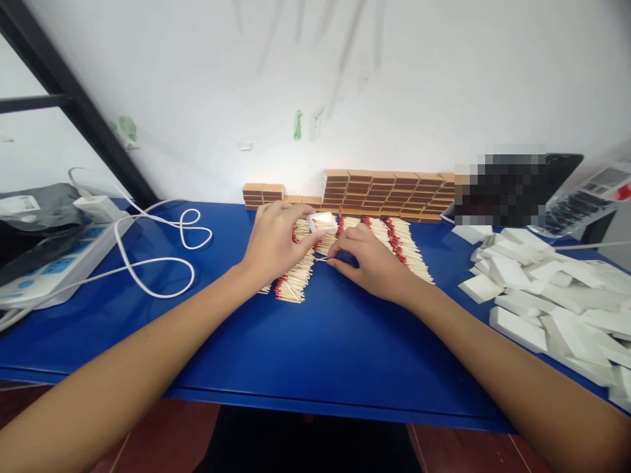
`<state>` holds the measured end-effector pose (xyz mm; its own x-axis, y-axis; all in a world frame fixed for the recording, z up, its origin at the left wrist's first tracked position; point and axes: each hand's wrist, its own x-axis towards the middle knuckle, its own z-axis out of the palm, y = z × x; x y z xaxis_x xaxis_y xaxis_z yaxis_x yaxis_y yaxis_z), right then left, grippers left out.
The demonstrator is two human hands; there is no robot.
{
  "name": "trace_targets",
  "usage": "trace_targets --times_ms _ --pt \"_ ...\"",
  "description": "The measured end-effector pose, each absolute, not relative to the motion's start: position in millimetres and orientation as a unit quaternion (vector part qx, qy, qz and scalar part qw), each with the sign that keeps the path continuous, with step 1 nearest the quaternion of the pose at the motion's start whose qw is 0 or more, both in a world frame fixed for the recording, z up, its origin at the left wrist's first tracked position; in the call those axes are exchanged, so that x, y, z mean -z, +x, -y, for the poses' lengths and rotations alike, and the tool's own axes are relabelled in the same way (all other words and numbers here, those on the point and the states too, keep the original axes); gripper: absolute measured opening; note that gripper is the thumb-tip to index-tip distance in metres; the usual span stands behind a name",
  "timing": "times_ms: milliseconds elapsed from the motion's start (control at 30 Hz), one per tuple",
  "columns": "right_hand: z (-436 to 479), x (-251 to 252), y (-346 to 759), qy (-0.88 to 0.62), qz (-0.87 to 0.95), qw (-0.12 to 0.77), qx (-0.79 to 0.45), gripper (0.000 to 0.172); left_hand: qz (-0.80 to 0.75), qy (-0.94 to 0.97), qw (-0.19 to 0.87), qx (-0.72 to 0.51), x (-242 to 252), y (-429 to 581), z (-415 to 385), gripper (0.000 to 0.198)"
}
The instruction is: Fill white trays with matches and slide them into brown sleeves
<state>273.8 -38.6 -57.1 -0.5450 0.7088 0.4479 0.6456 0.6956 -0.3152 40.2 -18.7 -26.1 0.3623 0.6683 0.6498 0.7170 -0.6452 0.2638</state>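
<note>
Between thumb and fingers, my left hand (277, 238) holds a small white matchbox tray (323, 222) above the rows of matches. Some matches with red heads show inside the tray. My right hand (367, 259) pinches a matchstick (321, 258) by its end, just below the tray. Under and around both hands lie several rows of red-headed matches (294, 282), side by side on the blue table (315, 341). To the right of my right hand another row of matches (409, 246) runs toward me. My hands cover parts of the middle rows.
Brown-sided matchboxes (384, 190) are stacked along the wall. A loose pile of white matchbox trays (537, 276) spreads over the right side, with a dark-screened device (513, 190) behind it. On the left are a power strip (64, 256) and a looping white cable (128, 263).
</note>
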Motion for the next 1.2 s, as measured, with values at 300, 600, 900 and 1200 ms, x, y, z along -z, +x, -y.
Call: trace_targets --times_ms 300,600,900,1200 --pt "39.8 57.6 270.8 -0.38 0.876 0.292 -0.058 0.009 0.421 -0.826 0.03 0.373 26.0 41.3 19.2 0.03" --pt "39.3 54.7 269.4 -0.397 0.877 0.267 -0.054 0.009 0.416 -0.828 0.032 0.376 26.4 40.6 18.3 0.032" --pt "34.8 47.9 289.6 -0.415 0.885 0.201 -0.066 0.016 0.426 -0.826 0.035 0.366 26.2 38.8 15.9 0.035" --pt "33.1 45.6 289.2 -0.414 0.881 0.209 -0.093 0.009 0.413 -0.832 0.034 0.37 27.7 39.6 16.8 0.033"
